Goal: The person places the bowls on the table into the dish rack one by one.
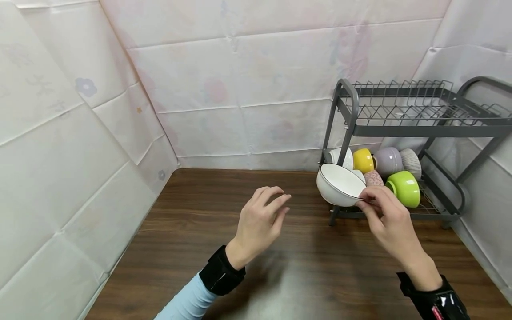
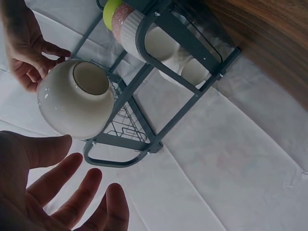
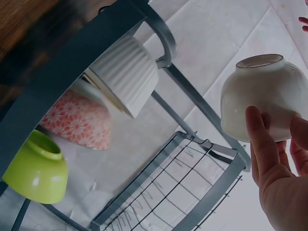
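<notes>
A white bowl with a thin dark rim [image 1: 338, 189] is held in the air at the rack's front left corner. My right hand [image 1: 390, 218] pinches its rim between thumb and fingers; the right wrist view shows the bowl's [image 3: 264, 98] outer side and foot ring. To the left, above the tabletop, my left hand [image 1: 260, 222] is raised with its fingers spread and slightly bent, touching nothing. In the left wrist view the bowl [image 2: 72, 113] appears beyond the left hand's fingers [image 2: 62, 178], apart from them.
A grey two-tier dish rack [image 1: 432, 131] stands on the right of the brown wooden table [image 1: 288, 284]. Its lower tier holds several bowls and cups, including a lime green bowl [image 1: 406, 189], a yellow cup [image 1: 363, 160] and a lilac one [image 1: 388, 161]. White sheeting [image 1: 240, 80] surrounds the table.
</notes>
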Demonstrator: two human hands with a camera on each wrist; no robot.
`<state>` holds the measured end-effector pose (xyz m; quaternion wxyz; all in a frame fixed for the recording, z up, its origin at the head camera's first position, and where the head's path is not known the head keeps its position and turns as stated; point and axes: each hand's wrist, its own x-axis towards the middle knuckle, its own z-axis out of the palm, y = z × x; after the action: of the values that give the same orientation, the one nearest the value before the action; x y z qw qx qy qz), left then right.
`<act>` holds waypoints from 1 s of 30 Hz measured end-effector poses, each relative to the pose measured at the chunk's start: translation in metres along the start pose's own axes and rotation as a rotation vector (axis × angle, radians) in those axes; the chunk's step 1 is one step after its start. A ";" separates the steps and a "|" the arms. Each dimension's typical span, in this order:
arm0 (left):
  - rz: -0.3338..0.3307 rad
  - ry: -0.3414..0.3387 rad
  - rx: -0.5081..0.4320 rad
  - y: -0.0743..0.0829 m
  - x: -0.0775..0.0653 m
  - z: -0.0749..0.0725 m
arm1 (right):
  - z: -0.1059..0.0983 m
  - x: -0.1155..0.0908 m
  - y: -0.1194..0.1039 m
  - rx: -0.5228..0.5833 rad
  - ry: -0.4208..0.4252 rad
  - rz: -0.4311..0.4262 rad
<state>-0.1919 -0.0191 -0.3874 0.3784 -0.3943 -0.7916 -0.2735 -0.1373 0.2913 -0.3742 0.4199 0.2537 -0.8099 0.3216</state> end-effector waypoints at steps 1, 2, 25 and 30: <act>-0.003 -0.003 -0.002 0.000 -0.001 0.001 | -0.001 -0.001 0.000 -0.009 0.000 0.013; -0.005 -0.005 -0.003 0.000 -0.001 0.001 | -0.003 -0.001 0.000 -0.016 0.001 0.024; -0.043 -0.018 -0.009 -0.006 -0.006 0.002 | -0.068 -0.012 0.048 -0.195 0.148 0.410; -0.046 -0.019 -0.004 -0.006 -0.008 0.001 | -0.086 -0.015 0.073 -0.169 0.175 0.625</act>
<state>-0.1939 -0.0245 -0.3955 0.3639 -0.3792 -0.8034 -0.2799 -0.1348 0.4049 -0.3715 0.3886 -0.0714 -0.8330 0.3873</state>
